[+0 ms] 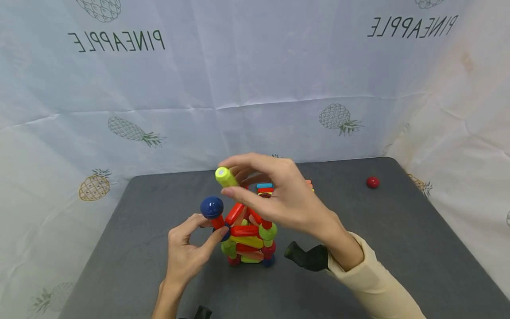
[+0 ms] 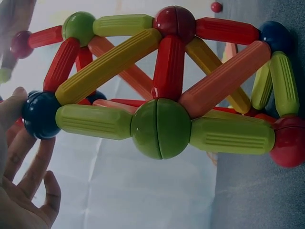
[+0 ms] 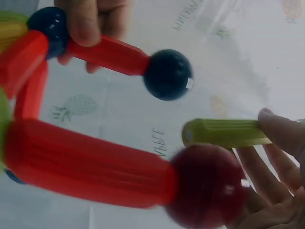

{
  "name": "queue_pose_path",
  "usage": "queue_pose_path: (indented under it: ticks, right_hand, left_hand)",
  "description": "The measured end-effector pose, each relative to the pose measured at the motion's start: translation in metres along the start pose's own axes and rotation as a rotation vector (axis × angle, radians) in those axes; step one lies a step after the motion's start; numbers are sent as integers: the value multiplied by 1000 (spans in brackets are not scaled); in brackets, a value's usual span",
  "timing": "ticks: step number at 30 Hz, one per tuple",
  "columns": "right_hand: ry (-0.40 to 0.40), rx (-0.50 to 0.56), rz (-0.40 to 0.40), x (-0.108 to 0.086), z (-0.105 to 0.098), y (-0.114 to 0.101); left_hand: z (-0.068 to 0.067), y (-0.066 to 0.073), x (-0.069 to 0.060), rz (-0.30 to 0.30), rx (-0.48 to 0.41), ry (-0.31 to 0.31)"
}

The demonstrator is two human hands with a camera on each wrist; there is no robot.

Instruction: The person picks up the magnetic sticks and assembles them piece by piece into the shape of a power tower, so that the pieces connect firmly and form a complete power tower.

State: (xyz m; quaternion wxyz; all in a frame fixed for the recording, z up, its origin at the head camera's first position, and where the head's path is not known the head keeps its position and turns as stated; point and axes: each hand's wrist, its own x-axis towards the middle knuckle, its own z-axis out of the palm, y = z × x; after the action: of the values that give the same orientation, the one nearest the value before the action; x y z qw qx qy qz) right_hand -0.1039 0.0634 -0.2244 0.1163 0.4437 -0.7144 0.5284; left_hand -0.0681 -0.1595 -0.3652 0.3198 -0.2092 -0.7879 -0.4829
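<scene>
A toy frame of magnetic sticks and balls point(image 1: 248, 241) stands on the table. My left hand point(image 1: 189, 250) grips its upper left corner, thumb and fingers at a blue ball point(image 2: 40, 114) and the foot of a red stick point(image 3: 112, 55). That stick rises from the corner and carries another blue ball point(image 1: 211, 207). Above the frame, my right hand point(image 1: 284, 195) pinches a yellow-green stick point(image 3: 224, 132) between thumb and fingers, one end pointing out toward the left. This stick is apart from the raised blue ball. A dark red ball point(image 3: 207, 186) tops another red stick point(image 3: 90, 164) close to the right hand.
A loose red ball point(image 1: 372, 182) lies at the back right of the dark table point(image 1: 159, 212). Behind the frame several coloured sticks point(image 1: 264, 186) show, partly hidden by the right hand. A pineapple-print cloth point(image 1: 247, 79) hangs behind the table.
</scene>
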Motion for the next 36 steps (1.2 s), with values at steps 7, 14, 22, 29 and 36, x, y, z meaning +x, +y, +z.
queue_pose_path:
  ticks: [7,14,22,29,36]
  right_hand:
    - [-142,-55,112,-7,10,19]
    - [-269,-71,223,-12,11,22]
    - [-371,-241,231,-10,11,17]
    - [-393,-285,218,-10,11,17]
    - [-194,-144,201,-16,-3,21]
  left_hand:
    - [0,-1,-1,5,6,11]
    - [1,-1,-2,16,-5,19]
    - [1,-1,-3,24,-3,18]
    - [0,-1,-2,24,-2,-4]
    - [-2,-3,-4,25,63,-96]
